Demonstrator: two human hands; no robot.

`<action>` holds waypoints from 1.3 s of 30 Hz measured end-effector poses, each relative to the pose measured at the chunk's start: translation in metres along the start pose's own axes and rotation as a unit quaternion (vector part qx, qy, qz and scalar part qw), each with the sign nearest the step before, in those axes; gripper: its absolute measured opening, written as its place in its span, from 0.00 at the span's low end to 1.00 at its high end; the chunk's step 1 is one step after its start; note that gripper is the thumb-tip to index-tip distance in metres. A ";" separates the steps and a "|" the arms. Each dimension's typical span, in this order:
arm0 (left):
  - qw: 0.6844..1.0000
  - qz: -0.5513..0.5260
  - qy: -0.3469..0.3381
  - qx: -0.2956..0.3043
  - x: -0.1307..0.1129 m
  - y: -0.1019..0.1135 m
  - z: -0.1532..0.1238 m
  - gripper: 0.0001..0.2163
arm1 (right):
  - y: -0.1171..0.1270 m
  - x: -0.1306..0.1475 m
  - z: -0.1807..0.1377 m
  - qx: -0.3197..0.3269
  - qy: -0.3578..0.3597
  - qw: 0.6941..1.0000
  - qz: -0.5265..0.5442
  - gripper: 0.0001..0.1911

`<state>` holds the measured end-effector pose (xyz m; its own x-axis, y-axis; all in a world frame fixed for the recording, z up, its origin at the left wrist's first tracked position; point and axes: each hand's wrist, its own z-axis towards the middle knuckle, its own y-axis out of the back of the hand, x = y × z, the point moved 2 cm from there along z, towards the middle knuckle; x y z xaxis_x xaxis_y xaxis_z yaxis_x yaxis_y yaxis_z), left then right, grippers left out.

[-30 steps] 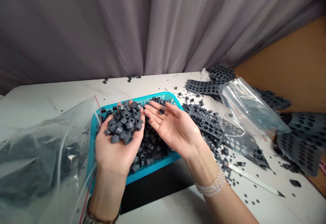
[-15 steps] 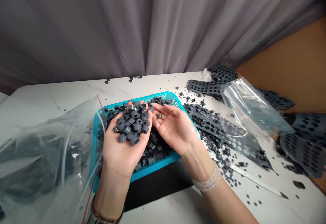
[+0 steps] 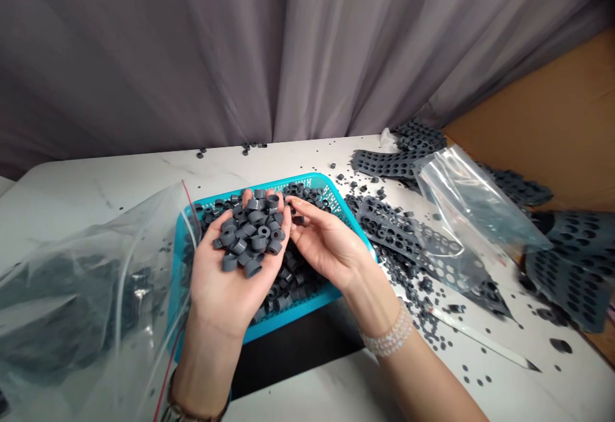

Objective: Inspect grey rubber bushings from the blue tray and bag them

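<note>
A heap of small dark grey rubber bushings (image 3: 252, 230) lies in the cupped palm of my left hand (image 3: 221, 297), palm up over the basket. Close against its fingertips is my right hand (image 3: 331, 249), its thumb and fingers curled in around a single grey bushing (image 3: 298, 220). Part of that grip is hidden. Beneath both hands stands a turquoise plastic basket (image 3: 293, 314) with perforated walls, holding many more loose bushings (image 3: 293, 275).
A clear zip bag (image 3: 91, 268) with dark contents leans at the left of the basket. On the right lie punched grey rubber sheets (image 3: 384, 161), scattered offcuts, another clear bag (image 3: 475, 198) and a white pencil (image 3: 480, 339). A grey curtain (image 3: 240, 50) hangs behind the table (image 3: 110, 182).
My right hand's thumb and fingers have drawn closer together beside my left fingertips. My left hand still carries the heap, almost unmoved.
</note>
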<state>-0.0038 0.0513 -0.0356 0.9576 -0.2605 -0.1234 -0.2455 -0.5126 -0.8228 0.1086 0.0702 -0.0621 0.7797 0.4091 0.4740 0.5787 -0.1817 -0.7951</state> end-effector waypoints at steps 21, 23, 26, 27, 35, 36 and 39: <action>0.998 0.062 0.012 -0.018 0.007 -0.003 -0.001 0.16 | -0.012 0.015 -0.022 0.019 0.194 0.938 -0.288 0.10; 0.997 0.074 0.011 -0.019 0.007 -0.003 -0.001 0.16 | -0.013 0.014 -0.024 0.013 0.221 0.912 -0.346 0.10; 0.997 0.066 0.011 -0.022 0.007 -0.003 -0.002 0.17 | -0.011 0.014 -0.022 0.012 0.210 0.917 -0.337 0.07; 0.998 0.060 0.013 -0.020 0.007 -0.003 -0.002 0.17 | -0.010 0.014 -0.020 0.018 0.194 0.931 -0.307 0.06; 0.999 0.029 0.027 0.016 0.004 -0.002 -0.001 0.17 | -0.002 0.026 -0.013 0.067 0.027 0.997 0.024 0.05; 0.999 0.025 0.021 0.020 0.003 -0.002 -0.001 0.17 | -0.001 0.026 -0.013 0.059 0.026 0.998 0.021 0.06; 0.999 0.013 0.008 0.032 0.000 -0.002 -0.002 0.18 | -0.001 0.022 -0.014 0.032 0.031 0.998 -0.035 0.08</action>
<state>-0.0035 0.0511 -0.0328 0.9483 -0.2863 -0.1371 -0.2599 -0.4523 -0.8532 0.1282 0.0672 -0.0455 0.7526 0.3619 0.5502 0.6170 -0.0956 -0.7811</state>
